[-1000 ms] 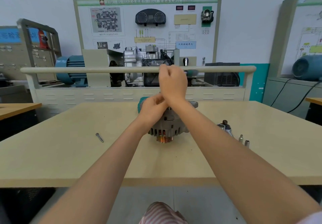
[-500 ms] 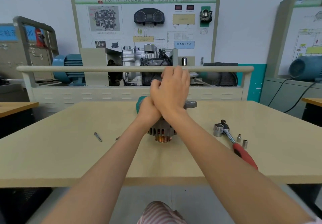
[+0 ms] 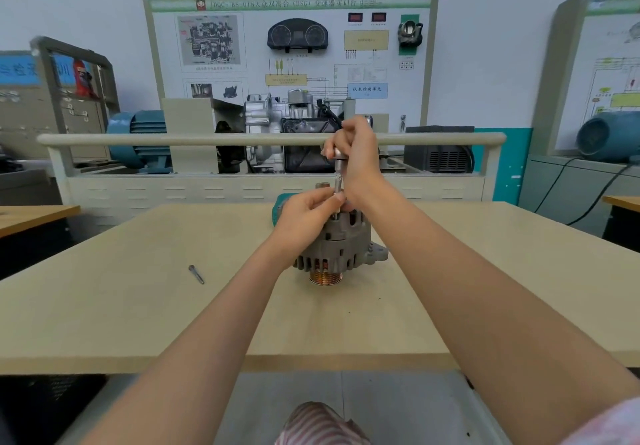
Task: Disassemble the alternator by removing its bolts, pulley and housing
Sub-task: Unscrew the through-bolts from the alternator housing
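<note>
We see the alternator (image 3: 337, 249) standing upright on the table (image 3: 138, 306), near its middle, with the copper-coloured grooved pulley (image 3: 325, 277) underneath, resting on the tabletop. Its grey cast housing (image 3: 332, 254) has a ring of ventilation slots around the side, and a mounting ear (image 3: 379, 254) juts out to the right of the body. A slim metal driver shaft (image 3: 337, 181) stands vertically on the alternator's top face. One loose bolt (image 3: 196, 274) lies flat on the table well to the left of the alternator, its head pointing away from us.
</note>
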{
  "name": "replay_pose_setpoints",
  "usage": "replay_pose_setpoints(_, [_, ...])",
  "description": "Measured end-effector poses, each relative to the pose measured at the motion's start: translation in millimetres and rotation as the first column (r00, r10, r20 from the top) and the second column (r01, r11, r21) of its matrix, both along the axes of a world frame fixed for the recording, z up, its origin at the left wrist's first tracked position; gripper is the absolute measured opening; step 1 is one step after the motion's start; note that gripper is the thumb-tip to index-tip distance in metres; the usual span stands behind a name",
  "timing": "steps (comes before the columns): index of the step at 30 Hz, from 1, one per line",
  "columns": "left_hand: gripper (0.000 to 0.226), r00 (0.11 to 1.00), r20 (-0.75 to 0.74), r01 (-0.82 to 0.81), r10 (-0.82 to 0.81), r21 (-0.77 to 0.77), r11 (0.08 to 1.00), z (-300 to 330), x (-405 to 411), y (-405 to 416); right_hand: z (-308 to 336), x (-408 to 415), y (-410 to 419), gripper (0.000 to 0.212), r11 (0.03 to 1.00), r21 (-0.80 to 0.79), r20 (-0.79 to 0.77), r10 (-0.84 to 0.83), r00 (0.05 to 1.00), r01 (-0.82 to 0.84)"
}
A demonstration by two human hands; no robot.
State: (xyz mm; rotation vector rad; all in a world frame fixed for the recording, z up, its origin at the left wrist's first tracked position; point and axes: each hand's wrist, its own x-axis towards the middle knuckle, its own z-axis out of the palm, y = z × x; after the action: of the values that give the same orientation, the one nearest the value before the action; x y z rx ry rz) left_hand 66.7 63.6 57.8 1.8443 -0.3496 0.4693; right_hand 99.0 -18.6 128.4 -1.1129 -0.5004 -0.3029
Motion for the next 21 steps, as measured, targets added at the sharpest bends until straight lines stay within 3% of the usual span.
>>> replay_pose_setpoints(2, [0.016, 1.000, -0.002, -0.017, 0.017, -0.018, 1.000, -0.9, -0.4, -0.3, -3.3, -4.3, 3.3, 0.049, 0.996, -0.052, 0.033, -0.069, 0.997, 0.071])
replay_pose_setpoints(4, [0.016, 0.999, -0.002, -0.044, 0.044, -0.023, 0.999, -1.2, -0.3, 0.3, -13.9, -7.6, 9.0, 0.045, 0.899, -0.243, 0.262, -0.300, 0.917, 0.364])
replay_pose_setpoints(5, [0.021, 0.997, 0.000, -0.074, 0.074, -0.018, 0.997, -1.6, 0.4, 0.9, -22.3, -9.4, 12.3, 0.040, 0.759, -0.316, 0.436, -0.416, 0.798, 0.569])
replay_pose_setpoints(7, [0.019, 0.992, -0.011, -0.128, 0.127, -0.019, 0.992, -0.9, 1.4, 0.6, -35.5, -12.0, 20.3, 0.024, 0.370, -0.326, 0.667, -0.563, 0.488, 0.870])
replay_pose_setpoints(8, [0.013, 0.991, -0.023, -0.135, 0.134, -0.023, 0.991, -0.4, 1.2, -0.1, -38.2, -13.1, 22.9, 0.021, 0.222, -0.318, 0.704, -0.596, 0.386, 0.922])
replay_pose_setpoints(9, [0.010, 0.991, -0.030, -0.133, 0.133, -0.026, 0.991, 0.0, 0.4, -0.8, -39.5, -12.1, 24.2, 0.022, 0.161, -0.316, 0.713, -0.610, 0.346, 0.935])
replay_pose_setpoints(10, [0.011, 0.991, -0.032, -0.128, 0.127, -0.029, 0.991, 0.0, -0.1, -1.3, -38.2, -12.1, 24.4, 0.023, 0.180, -0.329, 0.698, -0.615, 0.367, 0.927])
replay_pose_setpoints(13, [0.022, 0.995, -0.019, -0.095, 0.095, -0.016, 0.995, -0.3, -2.7, -0.7, -26.4, -11.8, 21.7, 0.035, 0.479, -0.346, 0.586, -0.561, 0.584, 0.807])
replay_pose_setpoints(15, [0.016, 0.998, -0.027, -0.058, 0.058, -0.009, 0.998, 0.5, -2.3, -1.8, -16.0, -9.3, 16.5, 0.041, 0.728, -0.333, 0.408, -0.462, 0.787, 0.600])
replay_pose_setpoints(17, [0.015, 0.999, -0.024, -0.042, 0.042, -0.002, 0.999, 0.6, -2.6, -3.2, -6.7, -6.1, 10.7, 0.048, 0.930, -0.228, 0.170, -0.254, 0.952, 0.289])
replay_pose_setpoints(19, [0.016, 0.999, -0.014, -0.048, 0.048, -0.002, 0.999, 1.1, -2.7, -4.0, -0.4, -2.1, 6.1, 0.048, 0.994, -0.091, 0.028, -0.057, 0.998, 0.059])
replay_pose_setpoints(21, [0.018, 0.999, -0.013, -0.043, 0.043, 0.001, 0.999, 1.5, -3.6, -3.5, 0.7, -2.2, 5.6, 0.045, 1.000, -0.004, -0.006, -0.013, 1.000, 0.013])
